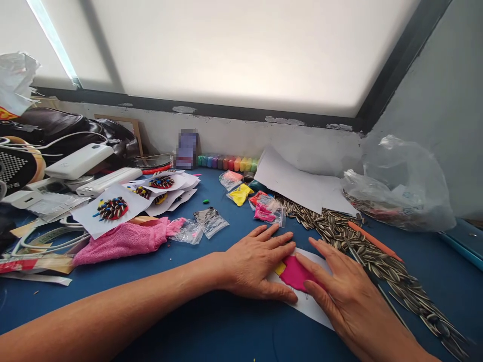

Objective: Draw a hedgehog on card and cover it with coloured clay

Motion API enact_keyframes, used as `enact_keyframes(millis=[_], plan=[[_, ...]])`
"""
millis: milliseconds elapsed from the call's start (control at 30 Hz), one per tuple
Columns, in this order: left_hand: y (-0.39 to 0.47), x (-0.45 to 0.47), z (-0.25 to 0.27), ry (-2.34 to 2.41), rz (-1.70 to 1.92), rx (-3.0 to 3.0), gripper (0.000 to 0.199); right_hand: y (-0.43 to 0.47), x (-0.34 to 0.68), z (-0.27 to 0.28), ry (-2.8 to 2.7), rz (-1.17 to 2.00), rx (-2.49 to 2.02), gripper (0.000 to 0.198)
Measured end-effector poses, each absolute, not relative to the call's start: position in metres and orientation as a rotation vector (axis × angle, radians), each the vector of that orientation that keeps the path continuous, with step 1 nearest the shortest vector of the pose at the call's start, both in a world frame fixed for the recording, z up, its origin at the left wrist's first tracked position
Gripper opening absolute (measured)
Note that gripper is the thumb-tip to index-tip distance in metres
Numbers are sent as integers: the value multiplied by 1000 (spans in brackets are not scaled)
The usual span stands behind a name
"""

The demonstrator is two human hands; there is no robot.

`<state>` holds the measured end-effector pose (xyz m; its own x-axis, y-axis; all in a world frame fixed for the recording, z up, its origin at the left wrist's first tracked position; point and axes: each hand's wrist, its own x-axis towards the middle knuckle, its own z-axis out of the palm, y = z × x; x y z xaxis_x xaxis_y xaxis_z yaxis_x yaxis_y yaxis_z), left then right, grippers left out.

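Note:
A white sheet of paper (pixel 315 307) lies on the blue table under both hands. On it is a flattened patch of magenta modelling clay (pixel 298 273) with a small yellow piece (pixel 279 268) at its left edge. My left hand (pixel 260 261) rests flat over the paper's left side, fingers stretched out and holding nothing. Over the right side lies my right hand (pixel 339 281), fingers apart, its fingertips at the magenta clay. Part of the clay and paper is hidden beneath the hands.
Sunflower seeds (pixel 362 246) spread along the right, with an orange stick (pixel 375 241) among them. Small bags of clay (pixel 266 207) lie beyond my hands. Seed-covered paper pictures (pixel 111 208), a pink cloth (pixel 124 243) and white power banks (pixel 79 161) crowd the left. A plastic bag (pixel 407 191) sits back right.

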<state>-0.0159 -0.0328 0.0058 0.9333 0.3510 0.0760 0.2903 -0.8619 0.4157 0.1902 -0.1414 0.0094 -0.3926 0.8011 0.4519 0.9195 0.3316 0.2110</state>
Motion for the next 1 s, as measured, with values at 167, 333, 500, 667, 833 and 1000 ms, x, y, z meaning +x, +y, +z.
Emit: enact_keyframes(millis=[167, 333, 500, 667, 833, 1000], plan=[[-32, -15, 5, 467, 228, 2665, 91, -140, 191, 5, -2316, -544, -1587, 47], [-31, -15, 5, 462, 191, 2658, 93, -139, 190, 7, -2310, -462, -1653, 46], [-30, -15, 5, 468, 190, 2657, 93, -139, 187, 10, -2346, -379, -1645, 46], [-31, -15, 7, 473, 161, 2644, 94, -141, 191, 11, -2308, -392, -1690, 48], [-32, -16, 8, 458, 170, 2657, 94, -140, 196, 7, -2297, -379, -1715, 47], [-32, -16, 9, 469, 161, 2668, 95, -139, 201, 2, -2294, -368, -1692, 48]])
